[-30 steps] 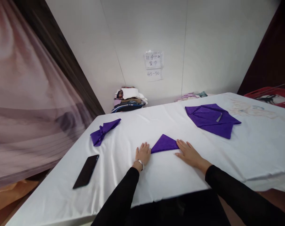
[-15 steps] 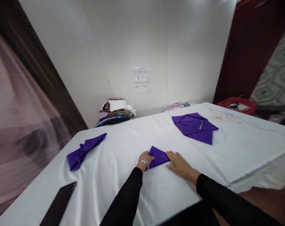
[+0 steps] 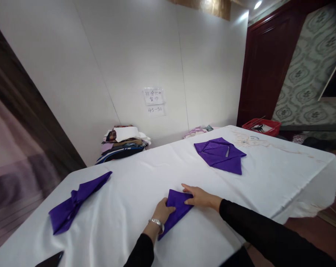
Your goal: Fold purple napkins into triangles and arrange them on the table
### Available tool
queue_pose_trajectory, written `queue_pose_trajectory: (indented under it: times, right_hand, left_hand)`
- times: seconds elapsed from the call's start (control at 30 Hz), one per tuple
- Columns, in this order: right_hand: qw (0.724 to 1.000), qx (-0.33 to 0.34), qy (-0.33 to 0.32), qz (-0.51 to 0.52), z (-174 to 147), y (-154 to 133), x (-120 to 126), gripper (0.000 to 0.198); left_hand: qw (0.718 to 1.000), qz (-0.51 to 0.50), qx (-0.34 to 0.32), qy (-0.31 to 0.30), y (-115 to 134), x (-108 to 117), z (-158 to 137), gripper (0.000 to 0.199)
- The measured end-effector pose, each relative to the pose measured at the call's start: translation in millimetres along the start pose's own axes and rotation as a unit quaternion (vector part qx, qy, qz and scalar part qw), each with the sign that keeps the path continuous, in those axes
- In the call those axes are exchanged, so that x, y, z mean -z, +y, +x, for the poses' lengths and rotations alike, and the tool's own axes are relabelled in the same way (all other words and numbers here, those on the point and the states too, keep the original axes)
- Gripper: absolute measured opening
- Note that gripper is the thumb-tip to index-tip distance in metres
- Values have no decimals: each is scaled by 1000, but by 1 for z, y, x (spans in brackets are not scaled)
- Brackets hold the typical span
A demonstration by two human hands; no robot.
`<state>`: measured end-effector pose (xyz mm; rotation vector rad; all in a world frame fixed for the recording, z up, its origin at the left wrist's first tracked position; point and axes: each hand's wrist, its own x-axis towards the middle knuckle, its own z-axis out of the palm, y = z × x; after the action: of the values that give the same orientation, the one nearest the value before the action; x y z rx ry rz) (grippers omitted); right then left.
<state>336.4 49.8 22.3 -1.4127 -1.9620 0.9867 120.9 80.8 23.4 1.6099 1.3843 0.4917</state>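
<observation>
Plainly, paper sign on wall bears handwritten Chinese characters, "45-50" below; red basket past far edge of table holds dark and white items; folded purple cloth on table, near side; left hand pinches its left edge, thumb on top; right hand loosely spread, thumb touching right end.

Open lane on the worktop between the knotted purple cloth and the left hand, just low wrinkles, dark phone intruding at the near left. Straight beyond the right hand, a larger purple cloth stands in the way, bare gap before it; room also right of it, right sleeve crossing the near side. Clothes stack and wall limit reach at the back.
</observation>
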Motion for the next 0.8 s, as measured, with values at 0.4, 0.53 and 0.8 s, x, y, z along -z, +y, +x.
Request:
queue_pose_trajectory:
  times: [0.4, 0.53, 0.8]
  right_hand:
    - [966, -67, -147, 200, 26, -12, 3, 87]
    - [941, -71, -153, 294, 18, -7, 3, 68]
    - [927, -132, -70, 345, -7, 11, 18, 68]
  left_hand:
    - [992, -48, -84, -76, -1, -1, -21, 28]
    - [986, -99, -82, -104, 4, -2, -19, 27]
    - [972, -191, -33, -134, -8, 2, -9, 37]
